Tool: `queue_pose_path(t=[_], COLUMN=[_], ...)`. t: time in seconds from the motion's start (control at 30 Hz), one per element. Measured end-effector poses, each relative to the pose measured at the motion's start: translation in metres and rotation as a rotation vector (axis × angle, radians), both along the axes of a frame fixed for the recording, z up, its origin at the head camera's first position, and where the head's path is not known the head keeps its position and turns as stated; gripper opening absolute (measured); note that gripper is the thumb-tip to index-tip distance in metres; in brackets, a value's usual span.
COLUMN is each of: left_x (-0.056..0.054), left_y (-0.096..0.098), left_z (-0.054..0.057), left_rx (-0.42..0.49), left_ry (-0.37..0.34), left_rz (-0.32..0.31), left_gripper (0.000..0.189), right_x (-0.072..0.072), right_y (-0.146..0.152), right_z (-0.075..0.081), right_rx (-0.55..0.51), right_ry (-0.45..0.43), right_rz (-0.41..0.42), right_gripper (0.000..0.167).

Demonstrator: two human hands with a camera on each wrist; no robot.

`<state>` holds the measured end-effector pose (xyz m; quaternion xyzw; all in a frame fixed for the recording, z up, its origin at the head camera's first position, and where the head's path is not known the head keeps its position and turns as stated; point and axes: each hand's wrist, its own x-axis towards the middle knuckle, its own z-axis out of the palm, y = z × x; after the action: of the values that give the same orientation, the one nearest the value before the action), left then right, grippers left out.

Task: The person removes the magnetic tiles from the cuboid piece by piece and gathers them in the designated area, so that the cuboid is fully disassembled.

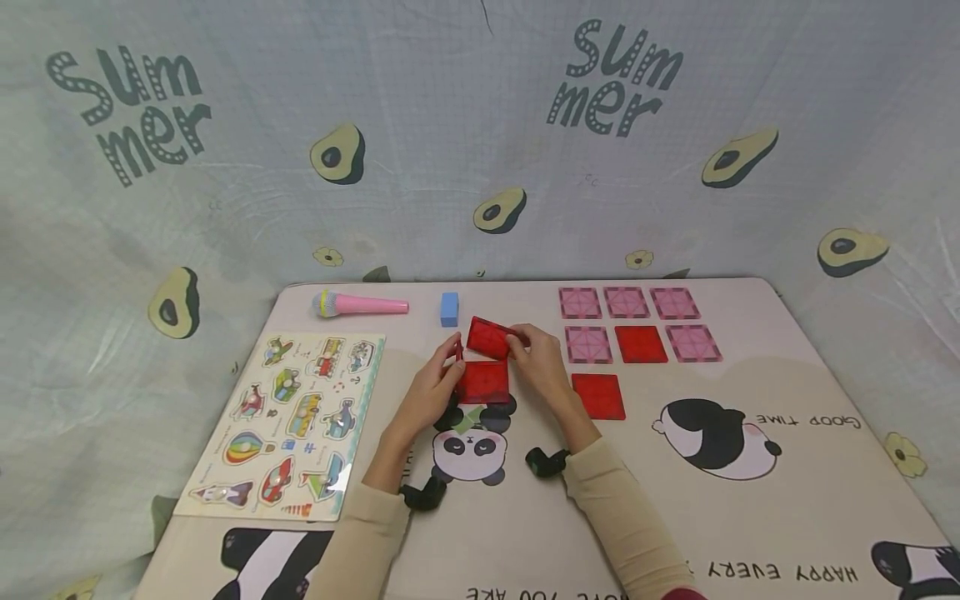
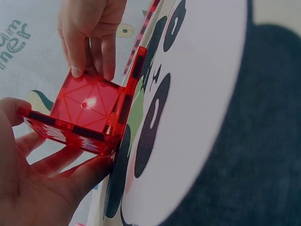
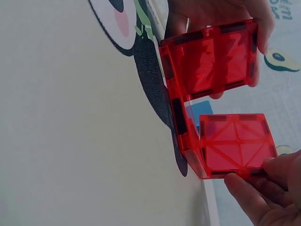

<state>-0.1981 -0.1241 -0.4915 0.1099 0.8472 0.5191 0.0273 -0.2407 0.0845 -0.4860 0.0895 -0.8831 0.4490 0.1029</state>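
Note:
A red square magnetic tile [image 1: 483, 385] lies flat on the panda-print mat between the hands. My left hand [image 1: 433, 385] grips a second red tile [image 3: 214, 61] by its edge, and this one stands upright along the flat tile's left side. With thumb and fingers my right hand [image 1: 542, 360] pinches a third red tile [image 1: 489, 338] at its outer edge. That tile stands at the far side of the flat one, turned at an angle in the head view. In the right wrist view its lower edge is close beside the flat tile [image 3: 178, 113].
Several pink tiles [image 1: 580, 303] lie in rows at the back right, with red tiles [image 1: 597, 396] among and before them. A blue block [image 1: 449, 309] and a pink toy microphone [image 1: 367, 305] are at the back. The vehicle puzzle board [image 1: 247, 367] lies left.

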Motion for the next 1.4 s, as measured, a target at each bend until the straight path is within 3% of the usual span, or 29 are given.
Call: queue_pose_path(t=[0.4,0.77,1.4], left_x=[0.0,0.001,0.001], left_y=[0.0,0.0,-0.001], left_z=[0.001,0.001,0.0], left_rx=[0.002,-0.007,0.0], left_ry=[-0.002,-0.014,0.017], left_rz=[-0.001,0.004,-0.002], left_gripper=[0.056,0.057,0.056], right_x=[0.002,0.012,0.04], right_y=[0.001,0.012,0.046], right_z=[0.004,0.023,0.048], right_rx=[-0.058,-0.107,-0.005], right_ry=[0.013,0.035,0.043], right_rz=[-0.039,-0.023,-0.058], right_gripper=[0.023,0.024,0.032])
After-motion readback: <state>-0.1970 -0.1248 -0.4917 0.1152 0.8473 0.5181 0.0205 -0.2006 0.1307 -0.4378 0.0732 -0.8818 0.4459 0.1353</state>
